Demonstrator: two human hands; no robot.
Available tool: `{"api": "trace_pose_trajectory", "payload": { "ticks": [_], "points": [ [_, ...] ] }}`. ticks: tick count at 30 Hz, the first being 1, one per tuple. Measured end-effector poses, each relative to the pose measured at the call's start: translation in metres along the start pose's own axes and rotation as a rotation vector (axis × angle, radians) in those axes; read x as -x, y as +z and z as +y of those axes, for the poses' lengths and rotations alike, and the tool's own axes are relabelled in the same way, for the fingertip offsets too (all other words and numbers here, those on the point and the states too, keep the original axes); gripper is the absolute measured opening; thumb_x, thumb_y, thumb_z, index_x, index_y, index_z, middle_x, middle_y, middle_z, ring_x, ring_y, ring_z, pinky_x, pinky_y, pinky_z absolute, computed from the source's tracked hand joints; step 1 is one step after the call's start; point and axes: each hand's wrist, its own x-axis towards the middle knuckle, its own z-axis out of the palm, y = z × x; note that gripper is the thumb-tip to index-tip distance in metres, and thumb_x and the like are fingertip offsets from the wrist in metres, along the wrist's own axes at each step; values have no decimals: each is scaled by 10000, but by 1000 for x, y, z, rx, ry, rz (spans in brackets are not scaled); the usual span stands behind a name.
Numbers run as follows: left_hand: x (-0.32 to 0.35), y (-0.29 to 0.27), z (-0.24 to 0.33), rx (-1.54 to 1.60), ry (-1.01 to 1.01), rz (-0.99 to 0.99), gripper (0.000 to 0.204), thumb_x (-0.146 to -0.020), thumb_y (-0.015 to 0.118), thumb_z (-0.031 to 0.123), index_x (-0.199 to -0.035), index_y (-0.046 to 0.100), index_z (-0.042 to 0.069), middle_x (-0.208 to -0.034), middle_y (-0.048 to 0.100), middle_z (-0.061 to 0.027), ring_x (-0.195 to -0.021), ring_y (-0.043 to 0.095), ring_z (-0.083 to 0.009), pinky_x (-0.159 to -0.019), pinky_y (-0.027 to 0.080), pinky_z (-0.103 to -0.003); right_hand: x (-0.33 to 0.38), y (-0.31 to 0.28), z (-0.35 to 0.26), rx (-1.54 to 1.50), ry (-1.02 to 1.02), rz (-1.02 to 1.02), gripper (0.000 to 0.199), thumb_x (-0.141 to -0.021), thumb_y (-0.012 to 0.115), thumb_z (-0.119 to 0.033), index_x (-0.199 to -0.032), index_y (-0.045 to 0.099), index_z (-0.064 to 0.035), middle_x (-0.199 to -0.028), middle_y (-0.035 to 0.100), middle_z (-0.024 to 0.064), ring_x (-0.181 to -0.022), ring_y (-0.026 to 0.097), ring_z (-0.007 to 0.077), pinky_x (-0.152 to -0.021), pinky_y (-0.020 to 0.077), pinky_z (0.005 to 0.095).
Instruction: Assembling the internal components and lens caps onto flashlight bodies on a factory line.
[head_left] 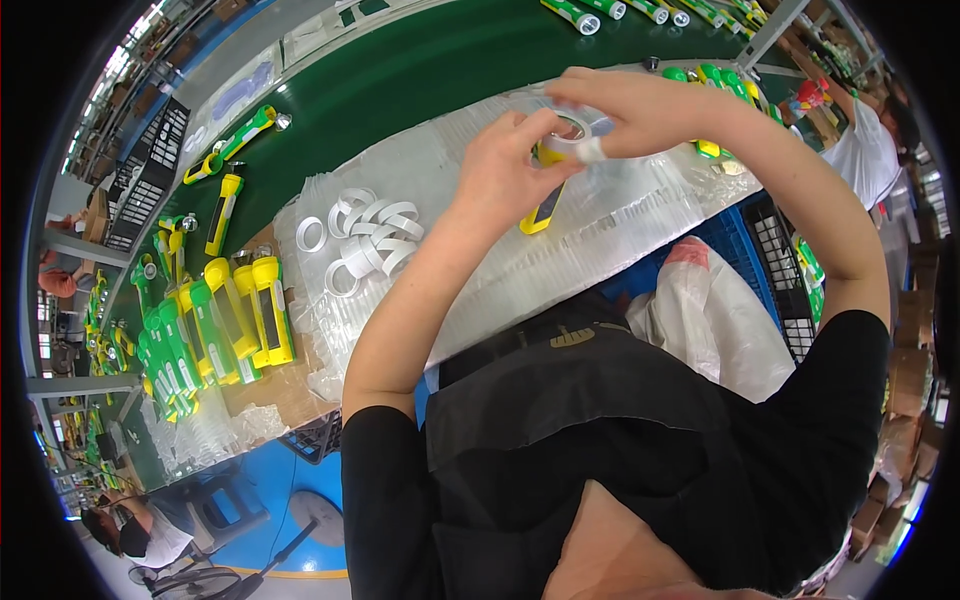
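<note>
Over the wrapped part of the bench, both hands meet at the head of a yellow flashlight point(541, 216), whose dark-panelled body points down toward me. My left hand point(500, 175) is closed round its head, thumb and fingers on either side. My right hand point(650, 112) curls over the same end from the right, its fingertips slightly blurred. Between the hands shows a round, pale-rimmed opening point(570, 127). Something white wraps my right thumb or lies against it; I cannot tell which. To the left of my left forearm lies a loose pile of white rings point(380, 228).
Yellow and green flashlights point(210, 325) stand in rows on cardboard at the left. More flashlights point(228, 145) lie on the green surface point(330, 100) and along the far edge. A white sack point(710, 315) and a blue crate point(640, 268) sit below the bench. Co-workers point(865, 140) are at the sides.
</note>
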Motion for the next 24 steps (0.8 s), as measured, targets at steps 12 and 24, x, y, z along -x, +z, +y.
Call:
{"api": "trace_pose_trajectory", "payload": {
  "ticks": [12, 24],
  "points": [
    [2, -3, 1, 66, 0, 11, 379, -674, 862, 157, -991, 661, 111, -853, 626, -40, -712, 590, -180, -607, 474, -304, 3, -6, -12, -67, 25, 24, 526, -749, 695, -503, -916, 653, -5, -791, 643, 148, -732, 641, 301, -621, 495, 382],
    [-5, -8, -3, 307, 75, 39, 703, -697, 859, 194, -1300, 503, 139, -1122, 651, -93, -959, 630, -233, -851, 495, -333, 16, -4, -6, -7, -248, 177, 273, -891, 594, -211, -1075, 568, -11, -914, 551, 131, -784, 544, 255, -706, 446, 369]
  ]
}}
